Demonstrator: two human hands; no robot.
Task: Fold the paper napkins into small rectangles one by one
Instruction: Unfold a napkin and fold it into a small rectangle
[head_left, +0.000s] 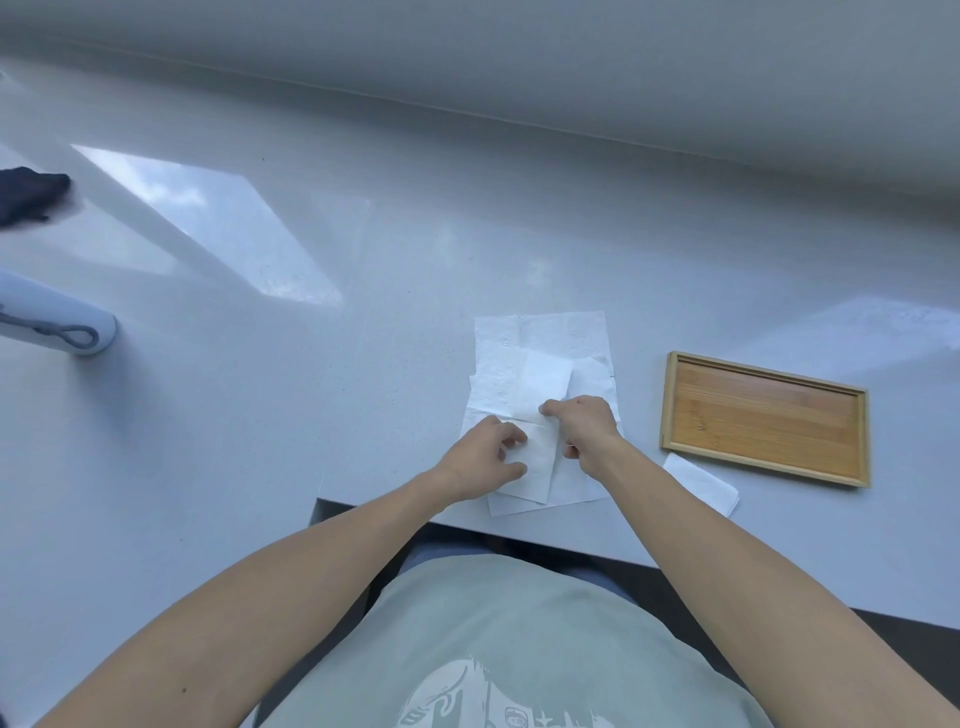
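**Entry: napkin fold in hand, stock beneath, tray waiting**

1. Working napkin (535, 457). A narrow folded strip at the near edge of my desk (363, 364), lying on top of the spread stock. My left hand (485, 457), at 9 o'clock of it, is half curled, thumb and fingertips pressing the strip down so it cannot slide. My right hand (584, 428), at 3 o'clock, is loosely clenched, its forefinger tip on the cross crease at the strip's far end; whether it pinches a ply I cannot tell. I judge this a creasing step, one hand anchoring while the other sets the line.

2. Unfolded napkins (540, 343). Flat overlapping sheets under and at 12 o'clock of the strip, kept directly before me so the next sheet is at hand.

3. Folded napkin (701, 483). A small white rectangle at 3 o'clock of my right hand, touching or just beside the tray's near corner; apparently finished.

4. Bamboo tray (670, 405). At 3 o'clock, holding nothing, probably placed to receive finished pieces.
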